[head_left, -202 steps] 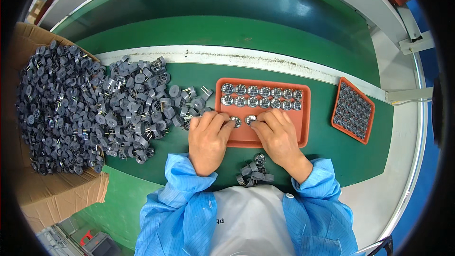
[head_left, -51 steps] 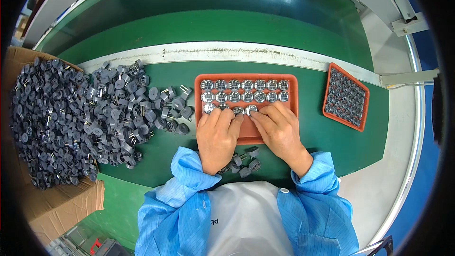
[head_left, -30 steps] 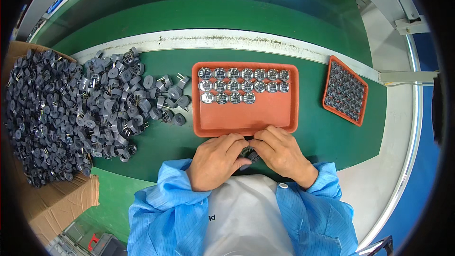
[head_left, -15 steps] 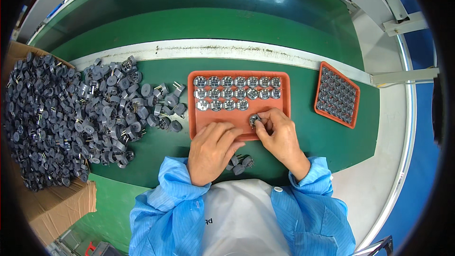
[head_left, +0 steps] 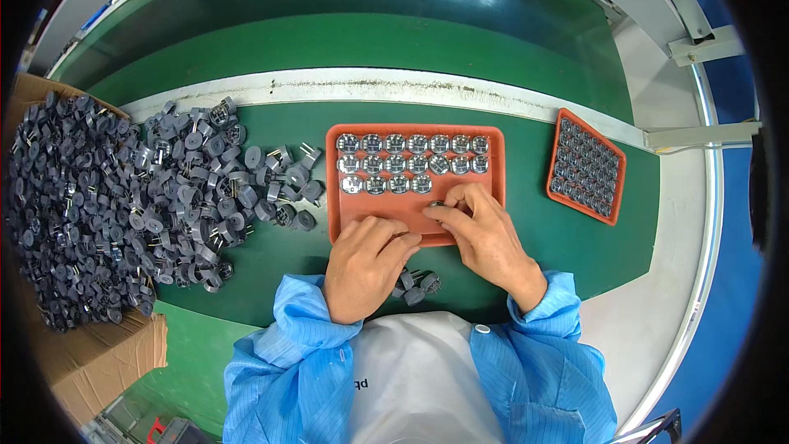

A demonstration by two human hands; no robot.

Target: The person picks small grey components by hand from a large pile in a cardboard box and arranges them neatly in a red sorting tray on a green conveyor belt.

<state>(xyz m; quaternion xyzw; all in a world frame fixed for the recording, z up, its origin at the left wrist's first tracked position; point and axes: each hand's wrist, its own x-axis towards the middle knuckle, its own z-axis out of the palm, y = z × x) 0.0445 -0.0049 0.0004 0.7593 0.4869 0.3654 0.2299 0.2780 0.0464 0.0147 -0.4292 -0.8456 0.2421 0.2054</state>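
Orange plastic, shallow and rimmed, forms the tray (head_left: pixel 485 197) lying at the middle of the green belt, where a person in a pale blue smock is working. Two full rows and a part row of round, silvery-faced grey parts (head_left: pixel 409 163) are sitting along the tray's far side, while its near half is lying bare. The right hand (head_left: pixel 481 226) is resting on that bare floor, its fingertips pinched together on one small grey round part (head_left: pixel 434 205) just beyond the end of the third row. The left hand (head_left: pixel 362 259) is lying curled over the tray's near edge; whether it is holding anything cannot be told. A few loose parts (head_left: pixel 415 286) are sitting on the belt between the wrists. A heap of dark grey, pronged cylinders (head_left: pixel 197 181) is spilling from a cardboard box (head_left: pixel 99 362) at the belt's left edge. A second orange tray (head_left: pixel 587 166), packed full, is lying tilted toward the right edge. Beyond a worn white strip (head_left: pixel 370 86), darker green belt is lying open.
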